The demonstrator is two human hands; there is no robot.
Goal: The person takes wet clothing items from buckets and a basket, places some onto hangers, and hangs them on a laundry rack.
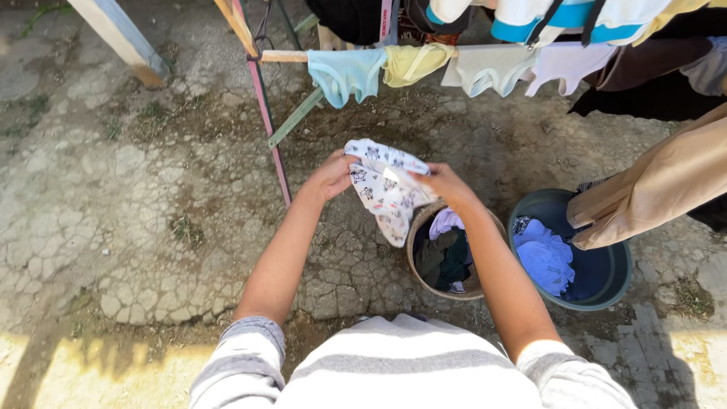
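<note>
Left hand [332,176]: grip closed on the printed white garment [385,189], frame centre.
Right hand [447,184]: pinching its other edge.
Tip: spread it flat above the woven basket [419,220], keeping the hem taut.

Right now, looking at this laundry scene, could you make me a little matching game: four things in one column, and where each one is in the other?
Things:
1. patterned white cloth
2. blue cloth
3. light blue garment
4. dark clothes

Places:
A. draped on the drying rack bar
B. in the woven basket
C. held between both hands, left hand and right hand
D. in the teal bucket

Pairs: 1-C, 2-D, 3-A, 4-B
</note>
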